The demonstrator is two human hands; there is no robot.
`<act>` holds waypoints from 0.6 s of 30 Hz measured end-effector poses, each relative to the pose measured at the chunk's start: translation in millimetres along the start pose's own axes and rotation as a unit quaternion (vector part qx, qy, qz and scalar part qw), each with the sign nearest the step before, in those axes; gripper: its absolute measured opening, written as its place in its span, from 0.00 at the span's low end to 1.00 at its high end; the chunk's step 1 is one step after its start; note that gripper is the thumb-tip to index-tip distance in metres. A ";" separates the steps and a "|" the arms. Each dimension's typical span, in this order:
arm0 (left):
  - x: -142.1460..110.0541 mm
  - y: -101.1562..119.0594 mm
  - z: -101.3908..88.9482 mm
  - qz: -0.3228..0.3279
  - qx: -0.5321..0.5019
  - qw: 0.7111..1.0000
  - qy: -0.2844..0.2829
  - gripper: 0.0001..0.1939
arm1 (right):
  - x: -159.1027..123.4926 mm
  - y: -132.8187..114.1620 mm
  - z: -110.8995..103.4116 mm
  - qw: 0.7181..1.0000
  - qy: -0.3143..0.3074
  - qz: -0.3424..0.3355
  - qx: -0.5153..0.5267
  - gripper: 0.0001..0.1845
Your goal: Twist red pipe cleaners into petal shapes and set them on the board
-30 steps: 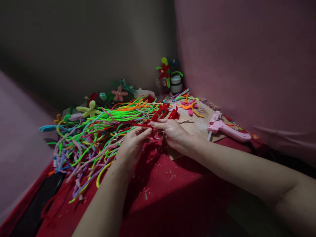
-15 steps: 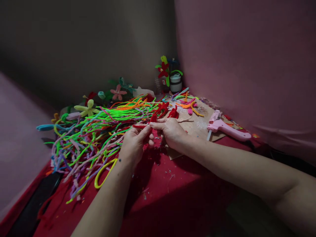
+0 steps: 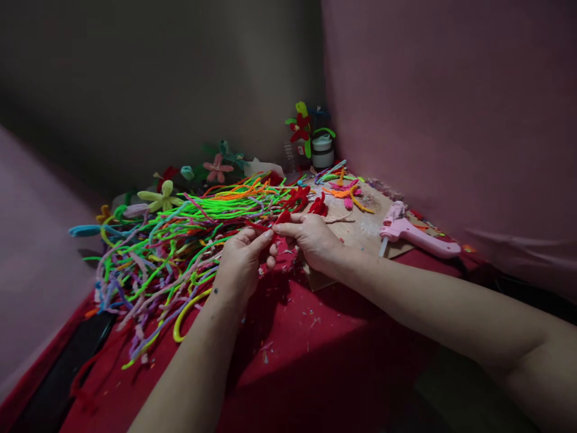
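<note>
Between my two hands is a red pipe cleaner (image 3: 282, 218), partly bent into a loop. My left hand (image 3: 241, 255) pinches it between thumb and fingers, and a thin red end sticks out to the left above the fingers. My right hand (image 3: 313, 240) grips the same piece from the right, thumb and forefinger pressed together close to the left thumb. The fingers hide part of the bend. Just beyond the hands lie red petal shapes (image 3: 318, 205) and a red looped flower piece (image 3: 297, 197).
A large heap of coloured pipe cleaners (image 3: 216, 207) spreads left. A pink glue gun (image 3: 417, 234) lies right on a cardboard sheet (image 3: 376, 218), near an orange and pink piece (image 3: 347, 192). Behind stand a lidded container (image 3: 322, 151) and finished flowers (image 3: 217, 168). Scraps dot the red cloth (image 3: 288, 337).
Both hands keep hold of the red pipe cleaner. The left hand has shifted slightly, and the red loop and thin end sit at a slightly different angle.
</note>
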State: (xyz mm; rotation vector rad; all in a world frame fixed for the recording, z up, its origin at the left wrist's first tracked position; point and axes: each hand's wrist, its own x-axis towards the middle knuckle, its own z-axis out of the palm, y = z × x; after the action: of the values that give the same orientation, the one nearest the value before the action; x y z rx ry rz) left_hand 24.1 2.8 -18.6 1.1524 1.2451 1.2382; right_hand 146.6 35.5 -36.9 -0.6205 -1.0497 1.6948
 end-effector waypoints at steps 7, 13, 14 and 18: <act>-0.8 0.8 -2.0 0.021 0.016 1.000 -0.011 0.09 | -0.7 -4.2 0.3 0.998 0.011 0.005 -0.054 0.03; 1.8 -0.5 -4.8 0.025 0.024 0.999 0.002 0.09 | 1.7 -3.9 -0.3 0.989 0.022 -0.022 -0.147 0.04; 1.8 -0.2 -4.2 0.027 0.026 0.999 0.002 0.09 | 2.2 -3.2 -0.9 0.985 0.027 -0.032 -0.166 0.03; 1.5 0.0 -1.2 0.058 0.060 0.996 0.010 0.08 | 2.9 -2.0 -2.7 0.971 0.036 -0.052 -0.231 0.05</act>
State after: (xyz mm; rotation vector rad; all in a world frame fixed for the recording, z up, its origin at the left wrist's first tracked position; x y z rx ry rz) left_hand 22.8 4.2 -18.7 1.3180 1.2965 1.2784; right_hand 148.7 39.3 -36.3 -0.8983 -1.4118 1.3303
